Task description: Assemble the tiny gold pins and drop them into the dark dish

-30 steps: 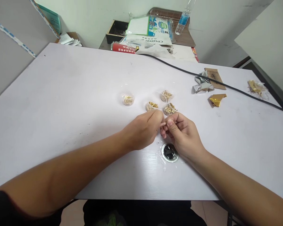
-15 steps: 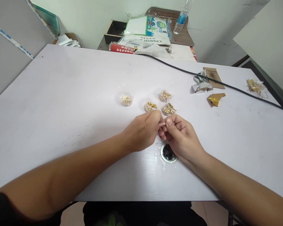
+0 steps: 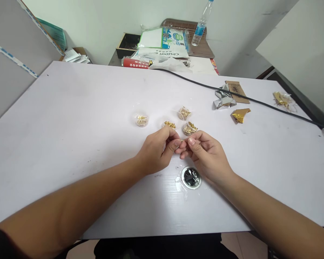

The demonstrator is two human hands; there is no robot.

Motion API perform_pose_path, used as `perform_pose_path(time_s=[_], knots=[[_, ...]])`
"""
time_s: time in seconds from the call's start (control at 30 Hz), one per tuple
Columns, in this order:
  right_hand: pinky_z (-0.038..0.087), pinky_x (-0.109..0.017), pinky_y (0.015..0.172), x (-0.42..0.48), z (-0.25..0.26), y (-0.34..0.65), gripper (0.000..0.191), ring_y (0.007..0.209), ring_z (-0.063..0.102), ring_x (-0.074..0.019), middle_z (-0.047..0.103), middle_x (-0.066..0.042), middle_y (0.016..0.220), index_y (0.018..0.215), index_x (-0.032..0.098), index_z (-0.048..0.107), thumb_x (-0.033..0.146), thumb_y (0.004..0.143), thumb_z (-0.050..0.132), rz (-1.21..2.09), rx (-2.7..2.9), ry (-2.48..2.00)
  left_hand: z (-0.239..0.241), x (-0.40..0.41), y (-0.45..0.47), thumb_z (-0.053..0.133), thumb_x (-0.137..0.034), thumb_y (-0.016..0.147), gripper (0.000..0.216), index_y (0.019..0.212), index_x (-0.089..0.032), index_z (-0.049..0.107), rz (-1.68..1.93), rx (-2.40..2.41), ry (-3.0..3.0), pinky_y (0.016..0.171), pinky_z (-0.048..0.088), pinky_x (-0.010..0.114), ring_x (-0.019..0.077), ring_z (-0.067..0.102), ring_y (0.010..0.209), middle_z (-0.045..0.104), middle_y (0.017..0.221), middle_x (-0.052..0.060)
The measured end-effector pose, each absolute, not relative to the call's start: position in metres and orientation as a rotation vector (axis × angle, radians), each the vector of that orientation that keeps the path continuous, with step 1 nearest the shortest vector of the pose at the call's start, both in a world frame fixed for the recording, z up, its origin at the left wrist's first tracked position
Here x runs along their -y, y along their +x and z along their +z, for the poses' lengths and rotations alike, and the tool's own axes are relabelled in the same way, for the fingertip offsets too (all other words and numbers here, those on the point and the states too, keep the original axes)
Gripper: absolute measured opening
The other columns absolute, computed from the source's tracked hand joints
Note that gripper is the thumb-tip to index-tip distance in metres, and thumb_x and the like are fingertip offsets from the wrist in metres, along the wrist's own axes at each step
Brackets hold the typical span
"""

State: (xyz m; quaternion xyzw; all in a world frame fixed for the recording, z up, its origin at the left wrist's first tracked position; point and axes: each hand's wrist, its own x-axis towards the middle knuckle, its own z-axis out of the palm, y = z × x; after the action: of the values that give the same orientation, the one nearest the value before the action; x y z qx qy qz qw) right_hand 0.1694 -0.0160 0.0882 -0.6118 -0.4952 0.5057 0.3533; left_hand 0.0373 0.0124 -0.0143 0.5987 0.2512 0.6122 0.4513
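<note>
My left hand [image 3: 158, 151] is closed in a pinch, its thumb and index fingertips meeting those of my right hand [image 3: 209, 153]. My right hand is pinched as well, thumb on top. A tiny gold-coloured piece [image 3: 181, 140] glints between the fingertips; most of it is covered, so its exact shape is unclear. Just beyond the hands are small clear cups of short gold pins: a left cup [image 3: 142, 121], a back cup [image 3: 184, 113], a right cup [image 3: 190, 128] and one partly hidden cup [image 3: 169, 125] behind my left hand. Below my right hand lies a round black disc [image 3: 191, 177] with a silvery rim.
A black cable [image 3: 199, 84] crosses the white table [image 3: 70, 108] at the back right. Near it lie silver foil [image 3: 224, 103], brown card [image 3: 237, 91], gold foil [image 3: 241, 115] and a clear bag [image 3: 284, 100]. A water bottle [image 3: 200, 28] stands beyond the table.
My left hand has turned so that its thumb shows, and the fingertips of both hands stay together. The view has shifted slightly; the cups and disc keep their places on the table.
</note>
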Motion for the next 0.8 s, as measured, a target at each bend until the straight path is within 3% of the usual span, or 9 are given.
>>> perform_pose_path(time_s=[0.23, 0.47, 0.63, 0.8], knots=[[0.064, -0.029, 0.066, 0.015, 0.090, 0.174, 0.020, 0.077, 0.074, -0.0168, 0.075, -0.004, 0.082, 0.082, 0.017, 0.061, 0.032, 0.083, 0.074, 1.190, 1.439, -1.524, -0.016, -0.014, 0.037, 0.052, -0.021, 0.093, 0.010, 0.084, -0.017, 0.050, 1.527, -0.560, 1.436, 0.053, 0.039, 0.016, 0.0051, 0.051, 0.059, 0.059, 0.072, -0.003], [0.061, -0.026, 0.057, 0.014, 0.096, 0.176, 0.011, 0.059, 0.070, -0.0138, 0.072, -0.003, 0.069, 0.082, 0.016, 0.067, 0.025, 0.083, 0.074, 1.129, 1.589, -1.537, -0.016, -0.014, 0.037, 0.052, -0.024, 0.094, 0.012, 0.084, -0.017, 0.051, 1.486, -0.557, 1.468, 0.054, 0.041, 0.016, 0.0054, 0.053, 0.060, 0.060, 0.071, -0.002], [0.064, -0.031, 0.066, 0.015, 0.094, 0.180, 0.007, 0.067, 0.072, -0.0157, 0.074, -0.003, 0.074, 0.089, 0.019, 0.075, 0.023, 0.084, 0.072, 1.025, 1.683, -1.519, -0.017, -0.014, 0.036, 0.053, -0.022, 0.094, 0.010, 0.086, -0.017, 0.052, 1.455, -0.478, 1.450, 0.056, 0.044, 0.016, 0.0058, 0.057, 0.064, 0.063, 0.074, -0.001], [0.065, -0.032, 0.070, 0.015, 0.091, 0.182, 0.010, 0.071, 0.073, -0.0167, 0.075, -0.004, 0.078, 0.094, 0.018, 0.073, 0.023, 0.086, 0.070, 0.998, 1.765, -1.535, -0.017, -0.015, 0.037, 0.053, -0.022, 0.093, 0.010, 0.085, -0.017, 0.051, 1.447, -0.487, 1.441, 0.058, 0.046, 0.017, 0.0067, 0.060, 0.066, 0.063, 0.074, 0.000]])
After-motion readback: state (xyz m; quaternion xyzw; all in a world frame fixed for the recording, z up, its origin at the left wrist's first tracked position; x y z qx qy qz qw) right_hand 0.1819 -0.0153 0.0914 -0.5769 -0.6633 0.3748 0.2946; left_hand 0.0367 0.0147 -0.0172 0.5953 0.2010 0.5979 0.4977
